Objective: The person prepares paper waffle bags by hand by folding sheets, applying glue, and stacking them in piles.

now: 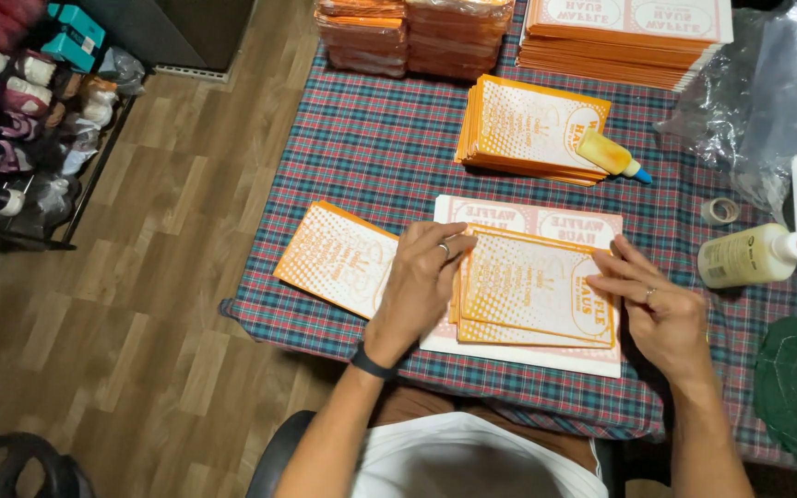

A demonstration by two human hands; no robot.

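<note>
My left hand lies flat with its fingers spread on the left edge of a small stack of orange printed paper bags. My right hand presses its fingertips on the stack's right edge. The stack rests on a larger white and pink printed sheet. Left of my left hand lies another orange printed bag, partly under my palm. Both hands wear a ring, and the left wrist has a dark band.
A plaid tablecloth covers the table. A second stack of orange bags carries a small yellow glue bottle. A bigger glue bottle, a tape roll, clear plastic and tall stacks stand behind. A shoe rack is on the left.
</note>
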